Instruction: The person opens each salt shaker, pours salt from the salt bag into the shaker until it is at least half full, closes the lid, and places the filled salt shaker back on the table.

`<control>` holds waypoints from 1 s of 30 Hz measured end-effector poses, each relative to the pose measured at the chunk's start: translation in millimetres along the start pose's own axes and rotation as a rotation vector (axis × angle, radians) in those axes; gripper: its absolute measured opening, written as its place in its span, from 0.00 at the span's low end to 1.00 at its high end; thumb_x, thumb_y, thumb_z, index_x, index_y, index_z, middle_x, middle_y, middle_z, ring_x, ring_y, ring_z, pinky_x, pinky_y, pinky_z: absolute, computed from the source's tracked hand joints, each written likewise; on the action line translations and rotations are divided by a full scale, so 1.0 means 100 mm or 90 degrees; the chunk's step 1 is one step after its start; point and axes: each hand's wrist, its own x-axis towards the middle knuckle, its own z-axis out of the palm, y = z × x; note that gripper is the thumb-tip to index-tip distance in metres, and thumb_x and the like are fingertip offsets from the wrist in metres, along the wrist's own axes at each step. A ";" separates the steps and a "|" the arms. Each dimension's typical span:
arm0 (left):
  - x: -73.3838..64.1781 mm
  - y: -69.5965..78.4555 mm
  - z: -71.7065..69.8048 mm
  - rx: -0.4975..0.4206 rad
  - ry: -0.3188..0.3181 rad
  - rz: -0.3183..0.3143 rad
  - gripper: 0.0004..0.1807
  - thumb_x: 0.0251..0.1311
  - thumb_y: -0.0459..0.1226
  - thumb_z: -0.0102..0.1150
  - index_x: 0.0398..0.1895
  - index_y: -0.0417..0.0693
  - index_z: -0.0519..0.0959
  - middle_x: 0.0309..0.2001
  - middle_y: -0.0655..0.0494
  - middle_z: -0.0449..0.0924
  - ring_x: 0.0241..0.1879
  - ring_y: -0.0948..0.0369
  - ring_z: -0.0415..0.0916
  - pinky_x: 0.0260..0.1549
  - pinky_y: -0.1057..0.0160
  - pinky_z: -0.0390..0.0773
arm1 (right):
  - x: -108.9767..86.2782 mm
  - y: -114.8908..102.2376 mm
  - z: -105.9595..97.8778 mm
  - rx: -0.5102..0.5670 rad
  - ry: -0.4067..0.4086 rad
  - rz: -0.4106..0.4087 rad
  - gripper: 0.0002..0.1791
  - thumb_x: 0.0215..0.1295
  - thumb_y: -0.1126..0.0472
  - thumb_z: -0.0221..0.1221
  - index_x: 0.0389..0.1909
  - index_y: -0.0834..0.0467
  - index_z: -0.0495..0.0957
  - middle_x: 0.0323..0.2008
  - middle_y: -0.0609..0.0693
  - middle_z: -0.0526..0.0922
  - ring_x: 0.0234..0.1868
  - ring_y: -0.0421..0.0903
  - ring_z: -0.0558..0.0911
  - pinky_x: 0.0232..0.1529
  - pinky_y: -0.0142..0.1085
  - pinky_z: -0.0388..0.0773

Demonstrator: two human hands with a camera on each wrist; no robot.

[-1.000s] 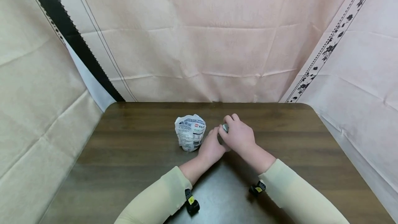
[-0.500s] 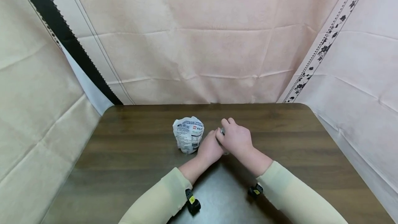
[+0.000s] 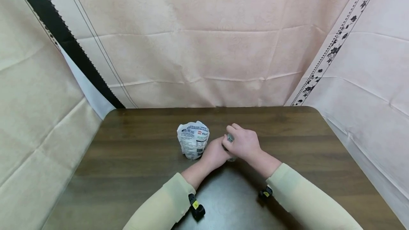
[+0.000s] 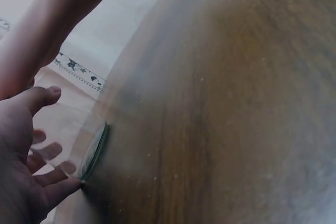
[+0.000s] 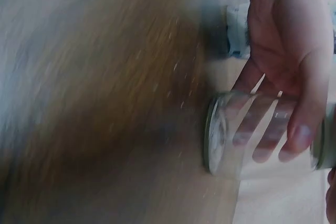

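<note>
A clear glass jar (image 5: 236, 135) stands upright on the table, mostly covered by the hands in the head view. My left hand (image 3: 216, 153) grips its side; in the right wrist view the thumb and fingers show around the glass. Over the top, my right hand (image 3: 244, 142) holds the jar's greenish lid (image 3: 230, 138), with its fingers curled at the rim. Only the jar's base edge (image 4: 95, 151) shows clearly in the left wrist view. Just left of my left hand is a white printed bag (image 3: 193, 140), standing with a crumpled top.
The brown wooden table (image 3: 127, 159) has rounded far corners. Pale cloth (image 3: 207, 45) hangs behind it and along both sides. A black wrist camera (image 3: 197, 211) sits under the left sleeve, and another camera (image 3: 265, 192) under the right.
My right hand has turned a little on the lid, and its raised fingers have come down and curled more. The left hand keeps its grip on the jar. The bag stays put.
</note>
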 end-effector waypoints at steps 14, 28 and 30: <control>0.00 -0.02 0.00 -0.071 -0.050 -0.041 0.27 0.57 0.55 0.68 0.56 0.55 0.78 0.49 0.64 0.82 0.44 0.66 0.78 0.45 0.60 0.78 | 0.00 -0.01 -0.23 0.024 -0.098 0.023 0.10 0.61 0.49 0.62 0.33 0.52 0.80 0.34 0.46 0.76 0.25 0.44 0.76 0.22 0.39 0.75; 0.01 -0.02 0.01 -0.043 -0.048 -0.022 0.25 0.58 0.56 0.66 0.57 0.62 0.78 0.52 0.68 0.81 0.46 0.67 0.77 0.45 0.61 0.77 | 0.18 -0.34 -0.60 -0.021 -0.238 0.134 0.11 0.62 0.54 0.66 0.38 0.59 0.86 0.36 0.53 0.80 0.37 0.54 0.78 0.37 0.45 0.80; 0.03 -0.03 0.02 -0.037 -0.052 -0.005 0.23 0.59 0.55 0.66 0.57 0.62 0.79 0.51 0.68 0.81 0.45 0.67 0.77 0.44 0.62 0.77 | 0.19 -0.37 -0.62 -0.027 -0.240 0.132 0.09 0.62 0.56 0.65 0.34 0.58 0.86 0.35 0.53 0.80 0.35 0.55 0.77 0.35 0.45 0.80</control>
